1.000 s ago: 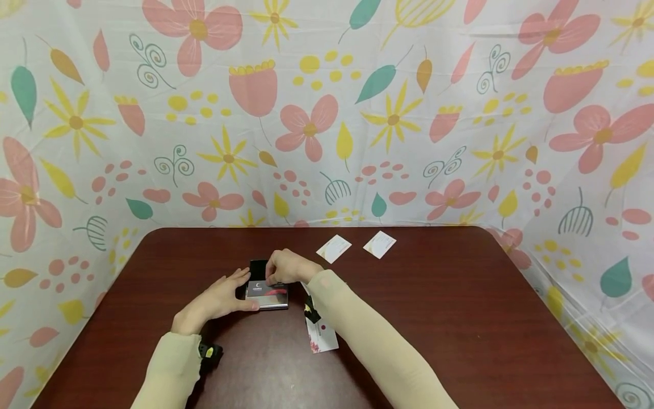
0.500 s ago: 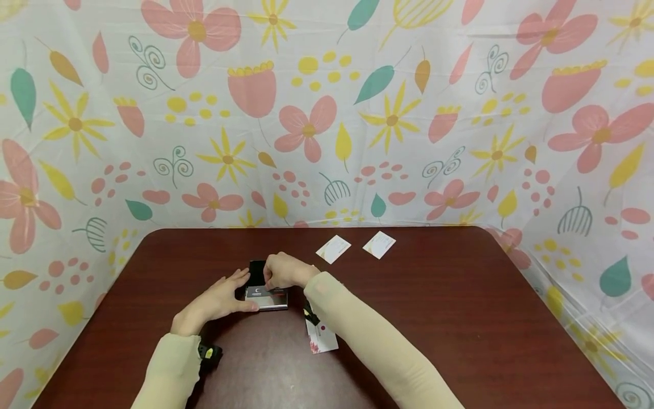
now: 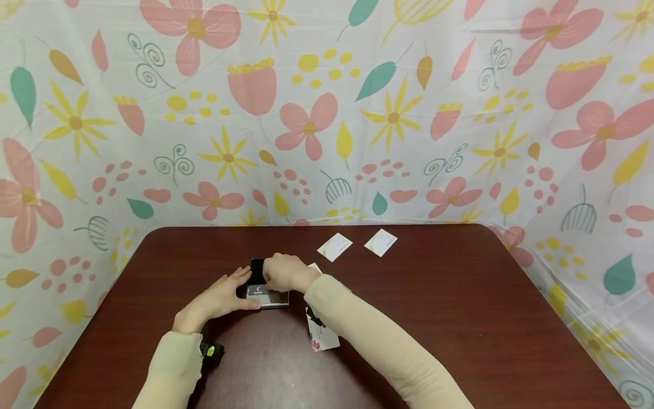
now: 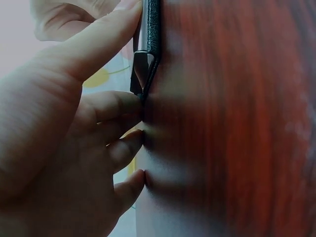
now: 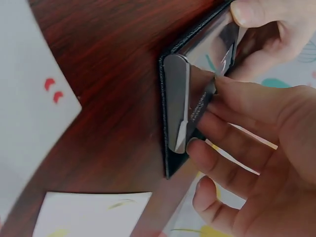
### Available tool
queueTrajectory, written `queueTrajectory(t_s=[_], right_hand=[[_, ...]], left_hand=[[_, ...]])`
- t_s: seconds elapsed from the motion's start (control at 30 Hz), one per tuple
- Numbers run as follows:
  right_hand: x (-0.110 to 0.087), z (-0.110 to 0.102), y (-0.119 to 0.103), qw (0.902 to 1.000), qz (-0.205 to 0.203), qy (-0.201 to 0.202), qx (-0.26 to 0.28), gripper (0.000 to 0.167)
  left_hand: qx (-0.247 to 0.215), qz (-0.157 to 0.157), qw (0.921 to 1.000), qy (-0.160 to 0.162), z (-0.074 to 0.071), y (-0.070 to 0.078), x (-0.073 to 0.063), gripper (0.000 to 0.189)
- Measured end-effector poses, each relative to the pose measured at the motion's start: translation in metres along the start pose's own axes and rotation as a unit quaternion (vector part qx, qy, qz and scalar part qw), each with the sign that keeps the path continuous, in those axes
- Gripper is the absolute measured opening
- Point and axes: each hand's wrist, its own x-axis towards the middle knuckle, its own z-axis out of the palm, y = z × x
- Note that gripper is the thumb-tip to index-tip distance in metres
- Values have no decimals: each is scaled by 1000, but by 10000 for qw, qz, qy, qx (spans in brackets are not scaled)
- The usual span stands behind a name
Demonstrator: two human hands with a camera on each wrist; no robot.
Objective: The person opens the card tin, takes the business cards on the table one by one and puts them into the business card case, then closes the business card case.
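Black card case was steadied on the bench by the flat-fingered left hand; a card was pinched into it by the right hand.

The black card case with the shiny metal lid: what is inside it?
Inside the black card case the right hand pinches a dark card under the lid. Its fingers cover whatever lies deeper.

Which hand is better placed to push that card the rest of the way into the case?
Right, probably. The right hand already pinches the card at the mouth of the card case. The left hand lies flat against the case's left end, steadying it on the table.
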Motion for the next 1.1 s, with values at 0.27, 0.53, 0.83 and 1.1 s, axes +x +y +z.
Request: queueTrajectory(t_s=[0.27,0.53,0.83,1.1], right_hand=[[-4,-4,3,9964,256,230,-770,19],[-11,-27,38,9883,976,717,-923,19],[-29,-44,103,9610,2552,944,-491,24],[-53,-41,162,9340,3445,947,66,24]], left_hand=[[-54,-27,10000,-11,0,3,0,101],[55,85,9999,77,1,3,0,99],[86,28,10000,40,-1,5,-1,98],[59,34,10000,31,1,4,-1,97]])
